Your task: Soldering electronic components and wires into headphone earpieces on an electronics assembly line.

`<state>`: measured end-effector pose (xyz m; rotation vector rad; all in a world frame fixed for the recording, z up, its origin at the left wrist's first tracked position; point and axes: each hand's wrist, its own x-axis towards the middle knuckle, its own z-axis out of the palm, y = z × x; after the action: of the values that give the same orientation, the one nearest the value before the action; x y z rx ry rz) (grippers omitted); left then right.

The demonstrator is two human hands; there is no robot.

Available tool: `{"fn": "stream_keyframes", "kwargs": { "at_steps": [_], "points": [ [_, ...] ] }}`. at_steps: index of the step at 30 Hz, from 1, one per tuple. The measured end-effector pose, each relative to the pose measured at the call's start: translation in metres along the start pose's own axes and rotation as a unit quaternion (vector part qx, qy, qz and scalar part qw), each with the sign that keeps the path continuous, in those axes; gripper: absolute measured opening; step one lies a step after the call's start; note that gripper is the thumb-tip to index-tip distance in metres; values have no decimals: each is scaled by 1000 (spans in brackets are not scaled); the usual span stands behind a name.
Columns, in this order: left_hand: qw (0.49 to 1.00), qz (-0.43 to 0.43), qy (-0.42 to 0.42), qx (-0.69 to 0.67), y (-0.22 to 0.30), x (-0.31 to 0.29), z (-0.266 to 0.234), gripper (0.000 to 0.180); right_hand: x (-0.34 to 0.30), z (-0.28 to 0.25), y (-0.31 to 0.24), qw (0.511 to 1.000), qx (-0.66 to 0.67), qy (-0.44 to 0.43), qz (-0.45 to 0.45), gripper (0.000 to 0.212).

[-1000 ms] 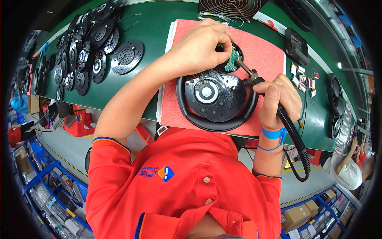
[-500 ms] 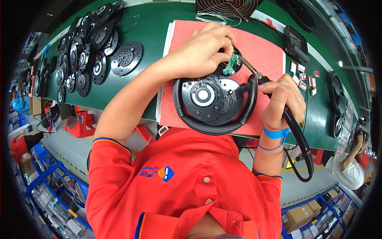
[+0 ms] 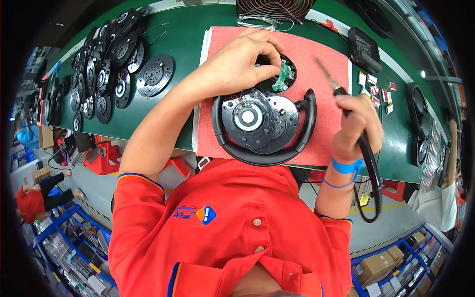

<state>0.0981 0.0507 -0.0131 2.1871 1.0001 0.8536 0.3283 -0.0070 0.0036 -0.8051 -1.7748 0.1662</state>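
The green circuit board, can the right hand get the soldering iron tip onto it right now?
Probably yes: the right hand holds the soldering iron just beside the green circuit board, nothing between them.

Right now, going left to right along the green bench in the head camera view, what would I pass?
Stack of black round speaker plates → left hand → small green circuit board → soldering iron in the right hand → black speaker units.

small red-white labels on green bench right of red mat; brown cartons lower right.
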Motion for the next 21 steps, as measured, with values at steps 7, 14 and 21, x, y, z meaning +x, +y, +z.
{"fn": "stream_keyframes", "kwargs": {
  "at_steps": [7, 14, 21],
  "points": [
    [1000, -12, 3, -21, 1, -1, 1, 9, -43, -71, 21, 930, -332, -111, 110, 15],
    [994, -64, -40, -74, -7, -3, -5, 17, -59, -81, 27, 929, -321, -160, 88, 20],
    [997, -43, -20, -69, -7, -1, -2, 15, -61, -68, 29, 981, -155, -61, 98, 20]
  ]
}}
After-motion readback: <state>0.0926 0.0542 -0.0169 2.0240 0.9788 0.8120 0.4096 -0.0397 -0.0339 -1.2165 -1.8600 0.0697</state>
